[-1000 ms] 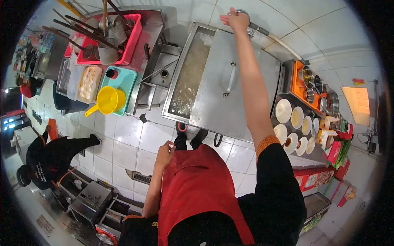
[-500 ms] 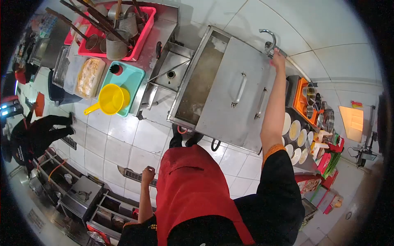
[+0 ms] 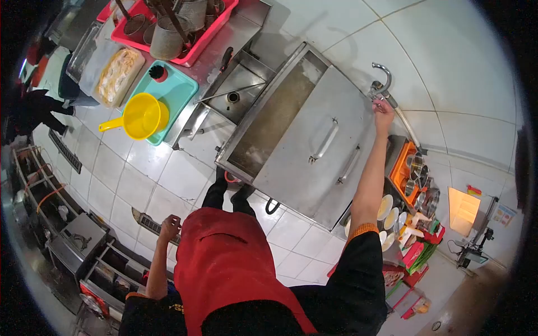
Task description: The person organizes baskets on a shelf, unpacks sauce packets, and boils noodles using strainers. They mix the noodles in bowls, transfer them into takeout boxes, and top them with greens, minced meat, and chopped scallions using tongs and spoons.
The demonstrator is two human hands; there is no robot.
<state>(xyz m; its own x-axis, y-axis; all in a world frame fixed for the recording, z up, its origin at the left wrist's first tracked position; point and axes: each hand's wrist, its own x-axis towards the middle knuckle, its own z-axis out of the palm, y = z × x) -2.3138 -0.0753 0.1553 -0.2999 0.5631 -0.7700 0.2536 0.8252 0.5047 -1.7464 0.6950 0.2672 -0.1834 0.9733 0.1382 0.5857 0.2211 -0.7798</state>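
Observation:
My right hand (image 3: pixel 383 114) is stretched out to the wall faucet (image 3: pixel 381 82), its fingers closed around the handle at the base. No water shows at the curved spout. Below that arm lies a steel lid (image 3: pixel 319 140) with bar handles, covering most of a large rectangular steel vat (image 3: pixel 240 159). Cloudy brownish liquid (image 3: pixel 274 115) shows in the uncovered strip on the left. My left hand (image 3: pixel 170 227) hangs low beside the red apron (image 3: pixel 230 252), above the tiled floor. Its fingers are loosely bent, and I see nothing in them.
Left of the vat are a small steel sink (image 3: pixel 238 89), a yellow dipper (image 3: pixel 144 116) on a turquoise tray (image 3: pixel 182 89), and a red basket (image 3: pixel 210 36) of strainers. Bowls (image 3: pixel 390 218) and an orange tray (image 3: pixel 399 175) stand at right. Another person (image 3: pixel 42 112) is far left.
The view has shifted, so the vat and faucet sit lower in the frame. My right hand stays on the faucet handle. The other person has moved toward the left edge.

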